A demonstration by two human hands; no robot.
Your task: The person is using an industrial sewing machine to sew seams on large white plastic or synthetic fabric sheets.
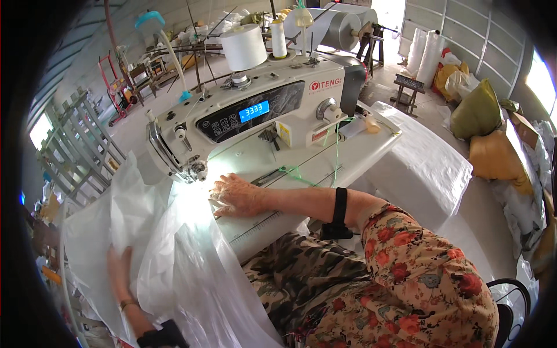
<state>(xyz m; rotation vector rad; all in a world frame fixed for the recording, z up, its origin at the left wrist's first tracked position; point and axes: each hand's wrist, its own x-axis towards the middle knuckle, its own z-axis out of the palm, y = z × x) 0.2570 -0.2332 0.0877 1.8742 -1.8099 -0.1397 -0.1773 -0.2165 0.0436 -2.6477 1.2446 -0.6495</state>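
White woven plastic sack material point(174, 243) lay across the sewing table, thin and semi-translucent, creased in broad soft folds, brightly lit near the needle and spilling off the near edge toward the lap. It ran from under the presser-foot area leftward and downward.

Right hand point(235, 196) rested flat on the material just beside the needle zone, fingers spread and extended, palm down, gripping nothing, pressing the sheet to the bed. A black band point(339, 206) circled the forearm; the sleeve was floral, orange-red on tan.

Left hand point(119, 272) lay low at the left, open, fingers stretched along the material's edge; partly blurred, so whether it pinched a fold I could not tell.

Industrial sewing machine point(255, 110): off-white metal body, dark control panel with blue lit display, chrome handwheel. Large white thread cone point(243, 47) stood on top, cylindrical, smooth-wound. Stack of folded white sacks point(423, 168) sat on the table to the right, matte and woven. Yellow and green stuffed bags point(484, 133) lay on the floor beyond.
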